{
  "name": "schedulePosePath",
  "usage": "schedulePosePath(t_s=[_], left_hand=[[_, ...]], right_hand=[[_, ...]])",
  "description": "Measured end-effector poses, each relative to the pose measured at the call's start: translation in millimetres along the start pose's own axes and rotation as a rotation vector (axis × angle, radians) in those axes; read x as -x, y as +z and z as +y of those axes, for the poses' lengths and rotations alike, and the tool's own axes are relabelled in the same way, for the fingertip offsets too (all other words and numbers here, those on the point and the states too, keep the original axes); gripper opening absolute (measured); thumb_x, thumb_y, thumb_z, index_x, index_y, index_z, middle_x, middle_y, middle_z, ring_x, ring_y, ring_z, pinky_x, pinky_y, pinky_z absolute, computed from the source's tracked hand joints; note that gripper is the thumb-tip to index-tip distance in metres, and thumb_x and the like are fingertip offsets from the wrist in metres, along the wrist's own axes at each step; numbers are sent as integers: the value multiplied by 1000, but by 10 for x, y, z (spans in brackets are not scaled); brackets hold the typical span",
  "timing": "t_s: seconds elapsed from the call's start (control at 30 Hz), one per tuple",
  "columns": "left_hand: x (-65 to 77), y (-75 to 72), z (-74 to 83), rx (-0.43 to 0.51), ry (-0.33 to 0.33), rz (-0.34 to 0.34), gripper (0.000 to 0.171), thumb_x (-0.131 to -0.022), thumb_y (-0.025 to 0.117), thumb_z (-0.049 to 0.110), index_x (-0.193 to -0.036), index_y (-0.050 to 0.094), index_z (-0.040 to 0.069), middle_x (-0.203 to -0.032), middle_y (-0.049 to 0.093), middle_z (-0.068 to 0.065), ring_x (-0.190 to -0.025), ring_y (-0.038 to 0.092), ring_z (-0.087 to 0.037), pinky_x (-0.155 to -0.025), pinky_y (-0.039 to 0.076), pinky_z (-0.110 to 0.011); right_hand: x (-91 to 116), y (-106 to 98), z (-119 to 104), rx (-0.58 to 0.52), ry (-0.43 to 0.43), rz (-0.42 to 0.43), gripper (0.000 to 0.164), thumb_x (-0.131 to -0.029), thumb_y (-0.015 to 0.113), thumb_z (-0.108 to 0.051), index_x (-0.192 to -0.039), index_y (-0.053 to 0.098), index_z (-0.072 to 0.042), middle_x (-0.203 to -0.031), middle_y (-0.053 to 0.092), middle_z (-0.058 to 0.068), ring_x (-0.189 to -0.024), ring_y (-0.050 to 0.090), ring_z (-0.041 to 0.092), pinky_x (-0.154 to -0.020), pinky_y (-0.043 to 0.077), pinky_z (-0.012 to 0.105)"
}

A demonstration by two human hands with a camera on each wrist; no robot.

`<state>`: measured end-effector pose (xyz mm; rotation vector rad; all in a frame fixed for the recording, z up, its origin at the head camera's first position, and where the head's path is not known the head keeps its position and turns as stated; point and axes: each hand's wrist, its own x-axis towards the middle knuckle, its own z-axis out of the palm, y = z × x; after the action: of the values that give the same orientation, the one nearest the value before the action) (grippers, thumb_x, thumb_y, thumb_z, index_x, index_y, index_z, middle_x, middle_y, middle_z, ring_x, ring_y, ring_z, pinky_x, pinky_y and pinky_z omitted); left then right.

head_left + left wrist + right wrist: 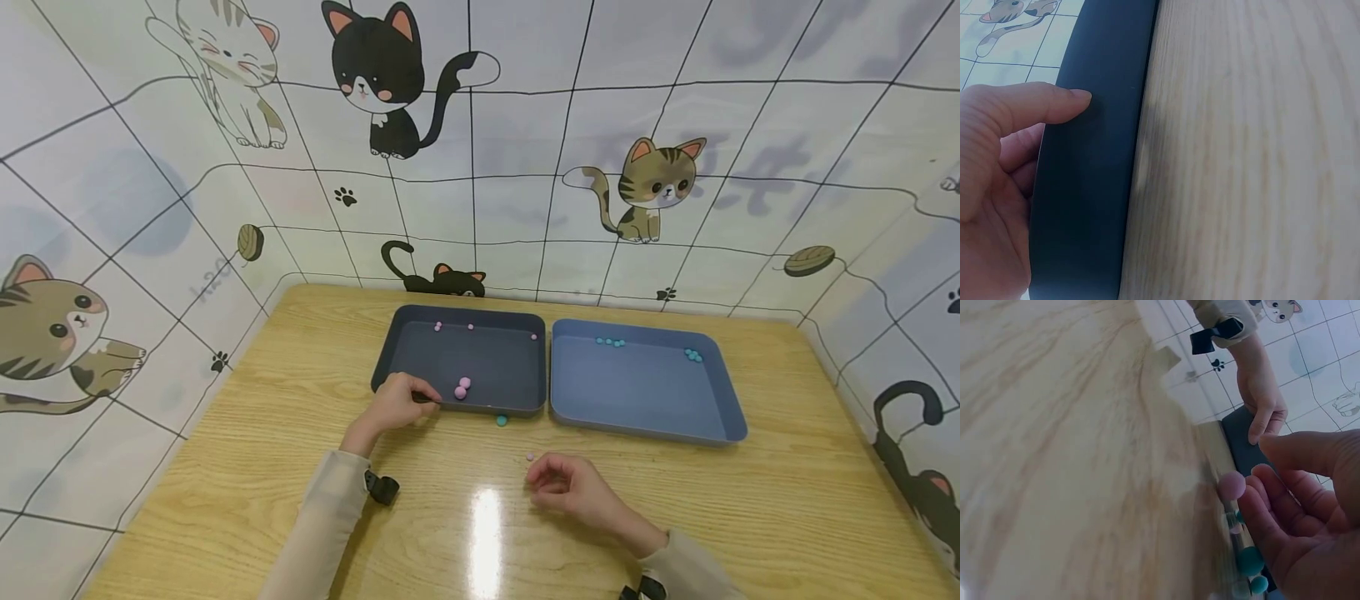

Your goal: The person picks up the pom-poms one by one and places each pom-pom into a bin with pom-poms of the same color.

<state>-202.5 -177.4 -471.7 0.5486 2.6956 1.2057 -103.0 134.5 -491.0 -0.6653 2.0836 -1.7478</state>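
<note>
Before the dark tray (491,354): teal ball (502,421) (close)

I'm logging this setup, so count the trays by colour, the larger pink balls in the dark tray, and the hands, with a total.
Dark tray: 1
Blue tray: 1
Larger pink balls: 2
Hands: 2 (left hand, right hand)
Total: 6

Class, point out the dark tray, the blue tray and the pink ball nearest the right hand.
Dark tray (497,360), head view: on its bare floor.
Blue tray (637,387), head view: on its bare floor.
Pink ball (1231,485), right wrist view: middle of its visible side.
</note>
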Motion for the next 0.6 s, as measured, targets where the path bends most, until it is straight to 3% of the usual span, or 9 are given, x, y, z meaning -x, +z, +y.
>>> schedulePosePath(t_s=[0.23, 0.6], left_hand=[[3, -9, 13, -3, -4, 4, 8, -79, 71, 6, -83, 76, 10, -82, 70, -2, -66, 53, -10, -58, 43, -27], [-4, -4, -10, 1, 1, 7, 8, -78, 71, 5, -83, 76, 9, -81, 70, -3, -65, 52, -10, -56, 42, -26]], right_hand=[[42, 14, -1, 103, -65, -45, 16, -80, 67, 5, -95, 62, 1, -96, 62, 16, -87, 62, 21, -76, 53, 30], [28, 33, 10, 186, -165, -50, 19, -76, 62, 17, -88, 61, 2, -88, 63, 15, -80, 61, 13, -70, 54, 29]])
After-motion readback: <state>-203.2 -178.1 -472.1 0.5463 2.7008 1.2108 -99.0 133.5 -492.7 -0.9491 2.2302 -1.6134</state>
